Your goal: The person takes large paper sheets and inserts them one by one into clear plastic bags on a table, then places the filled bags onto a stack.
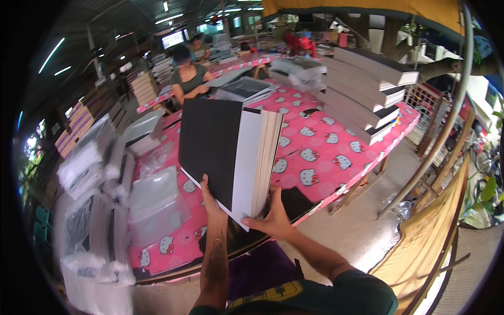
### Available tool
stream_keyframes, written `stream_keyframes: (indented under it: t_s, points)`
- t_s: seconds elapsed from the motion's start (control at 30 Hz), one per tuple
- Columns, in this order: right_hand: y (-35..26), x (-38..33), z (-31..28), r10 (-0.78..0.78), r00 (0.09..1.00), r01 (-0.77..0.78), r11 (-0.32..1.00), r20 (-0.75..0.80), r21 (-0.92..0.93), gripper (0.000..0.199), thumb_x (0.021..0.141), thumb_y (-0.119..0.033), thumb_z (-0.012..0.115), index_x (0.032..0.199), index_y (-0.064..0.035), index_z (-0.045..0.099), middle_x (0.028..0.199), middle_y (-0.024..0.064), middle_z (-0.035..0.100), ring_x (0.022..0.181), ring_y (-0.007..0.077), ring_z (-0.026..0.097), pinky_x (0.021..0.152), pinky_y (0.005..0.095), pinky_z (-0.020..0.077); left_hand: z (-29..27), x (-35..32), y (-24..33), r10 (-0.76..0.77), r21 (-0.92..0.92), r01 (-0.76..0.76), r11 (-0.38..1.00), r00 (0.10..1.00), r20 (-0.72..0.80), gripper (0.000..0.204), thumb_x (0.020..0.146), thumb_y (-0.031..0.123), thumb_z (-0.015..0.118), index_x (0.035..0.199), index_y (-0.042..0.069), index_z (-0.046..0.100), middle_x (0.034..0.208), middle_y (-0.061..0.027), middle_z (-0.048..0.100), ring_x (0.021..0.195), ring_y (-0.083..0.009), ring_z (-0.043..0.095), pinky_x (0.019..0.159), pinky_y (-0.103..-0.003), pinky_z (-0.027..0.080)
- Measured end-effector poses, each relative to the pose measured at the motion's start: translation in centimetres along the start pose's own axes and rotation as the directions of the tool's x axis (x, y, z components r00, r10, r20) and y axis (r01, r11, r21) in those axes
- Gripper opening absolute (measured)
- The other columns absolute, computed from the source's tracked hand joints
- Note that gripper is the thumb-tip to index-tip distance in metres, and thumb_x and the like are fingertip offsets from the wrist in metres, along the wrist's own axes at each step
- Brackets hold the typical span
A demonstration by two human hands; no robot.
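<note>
— Holding what, and where?
— Holding a thick book (210, 147), black-covered and roughly upright, above the near part of the pink bench (344, 139). Turned with cover to the left, a white sheet (247, 163) beside it, pale page block (265, 163) at the right.

— Held how?
— With both hands. Clasped at the lower left edge by the left hand (214, 210), one digit up against the cover, the rest hidden behind; cannot tell their reach. Gripped at the lower right by the right hand (273, 218), parted around the corner: thumb by the white sheet, fingers (275, 194) at the page block.

— Anything in the way?
— Plenty. Near left, clear bags (157, 197) flat on the bench; farther left, wrapped piles (79, 220) crowding its side. Just right of the book, a dark flat piece (297, 202), partly covered by the right hand. At far right, a tall staggered stack (362, 92) of books.

— And beyond?
— Behind the book, wrapped books (243, 89); left of those, a person (188, 81). Off the bench, right: a crate (424, 97), a curved pole (467, 68) and, nearer, yellow cloth (428, 236).
</note>
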State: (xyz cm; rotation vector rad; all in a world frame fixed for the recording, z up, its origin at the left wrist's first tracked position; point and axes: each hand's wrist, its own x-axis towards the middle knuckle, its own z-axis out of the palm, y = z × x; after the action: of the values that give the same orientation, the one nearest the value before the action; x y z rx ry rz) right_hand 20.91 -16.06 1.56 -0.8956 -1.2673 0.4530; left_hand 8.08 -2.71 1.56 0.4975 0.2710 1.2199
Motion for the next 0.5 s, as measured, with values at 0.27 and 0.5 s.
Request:
stream_keyframes:
  t_s: [0.27,0.5]
  points:
    - [1.6,16.9,-2.9,0.259,0.802,-0.243,0.965,0.538,-0.103,0.092,0.084,-0.057,0.055,0.145,-0.0004,0.016,0.148,0.0243,0.021,0.139,0.0325,0.019,0.111,0.0392,0.0202,-2.3,-1.6,9.9,0.580,0.608,-0.458,0.648,0.815,-0.004,0.062,0.078,0.018,0.071,0.126,0.001,0.036,0.111,-0.0134,0.052,0.098,-0.0232,0.056,0.084,-0.035,0.049]
    - [7.2,11.1,1.2,0.118,0.934,-0.173,0.975,0.337,0.138,0.094,0.069,-0.020,0.082,0.136,-0.0021,0.019,0.135,0.0183,0.033,0.129,0.0272,0.031,0.106,0.0395,0.0279,-5.7,-2.4,13.3,0.505,0.727,-0.511,0.458,0.823,0.261,0.055,0.071,0.007,0.076,0.117,-0.004,0.048,0.104,-0.0104,0.058,0.095,-0.0188,0.057,0.086,-0.031,0.047]
